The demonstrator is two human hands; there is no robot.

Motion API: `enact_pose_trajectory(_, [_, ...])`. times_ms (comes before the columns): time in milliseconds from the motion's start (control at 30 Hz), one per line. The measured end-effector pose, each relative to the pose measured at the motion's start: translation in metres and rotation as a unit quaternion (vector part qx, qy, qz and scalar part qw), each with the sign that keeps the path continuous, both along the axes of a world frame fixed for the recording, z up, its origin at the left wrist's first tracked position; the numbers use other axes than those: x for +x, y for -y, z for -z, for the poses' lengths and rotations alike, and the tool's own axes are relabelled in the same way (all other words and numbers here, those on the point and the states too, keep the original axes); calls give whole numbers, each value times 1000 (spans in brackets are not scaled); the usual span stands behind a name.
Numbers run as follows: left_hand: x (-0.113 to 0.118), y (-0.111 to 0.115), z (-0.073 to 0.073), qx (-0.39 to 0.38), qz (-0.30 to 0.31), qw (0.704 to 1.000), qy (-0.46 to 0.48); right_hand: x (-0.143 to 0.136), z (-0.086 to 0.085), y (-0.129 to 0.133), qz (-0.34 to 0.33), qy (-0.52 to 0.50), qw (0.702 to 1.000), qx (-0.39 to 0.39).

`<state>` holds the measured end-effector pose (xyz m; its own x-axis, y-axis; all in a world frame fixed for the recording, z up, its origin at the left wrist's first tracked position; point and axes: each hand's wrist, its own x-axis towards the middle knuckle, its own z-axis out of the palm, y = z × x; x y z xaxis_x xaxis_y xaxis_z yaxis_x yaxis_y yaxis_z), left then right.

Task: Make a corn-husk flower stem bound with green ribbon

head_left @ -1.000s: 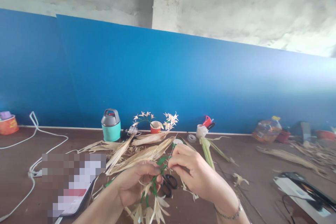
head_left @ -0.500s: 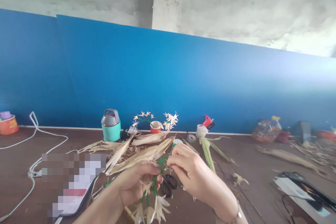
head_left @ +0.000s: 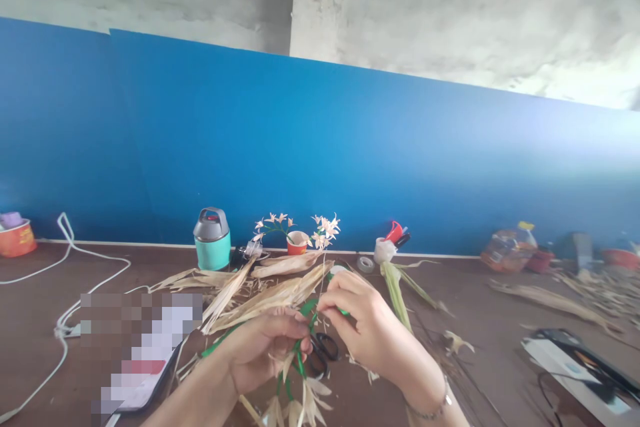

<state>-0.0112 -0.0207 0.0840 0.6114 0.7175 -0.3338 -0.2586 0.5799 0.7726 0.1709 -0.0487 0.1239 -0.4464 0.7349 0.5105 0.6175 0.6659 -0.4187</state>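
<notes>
My left hand point(head_left: 273, 340) is closed around the green-wrapped stem of a husk flower spray point(head_left: 313, 400), whose pale blooms hang downward below the fingers. Close by on the right, my right hand point(head_left: 357, 310) pinches green tape point(head_left: 311, 310) at the upper end of the stem, where a thin wire stands up. A white tape roll point(head_left: 339, 270) shows partly behind the right fingers. Beneath the hands lie black-handled scissors point(head_left: 325, 350), partly hidden by the left hand. Dried corn husks point(head_left: 280, 297) spread over the table just beyond.
A teal jar point(head_left: 213, 250) and a red paper cup point(head_left: 297, 245) with husk flowers point(head_left: 325, 230) stand by the blue partition point(head_left: 320, 147). Left is a phone point(head_left: 150, 367) with a white cable point(head_left: 63, 313). Right are a pen holder point(head_left: 385, 250), green husks point(head_left: 396, 290) and a flat black-and-white item point(head_left: 580, 367).
The flower spray has turned slightly and its blooms have swung a little to the right. Both hands keep nearly the same place and grip.
</notes>
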Motion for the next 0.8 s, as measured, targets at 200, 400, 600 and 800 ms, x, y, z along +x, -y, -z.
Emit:
enact_pose_trajectory(200, [0,5,6,21,16,999,18,8,8,-15,-12,-35,999,-39])
enact_pose_trajectory(400, [-4,2,5,-13,-35,999,36,24,22,-35,73,-38,991,-106])
enact_pose_trajectory(600, [-7,-3,3,-14,-28,995,97,11,39,-37,14,42,977,-210])
enact_pose_trajectory(800, [-5,2,2,-10,-9,992,122,-2,35,-34,-44,-267,930,-249])
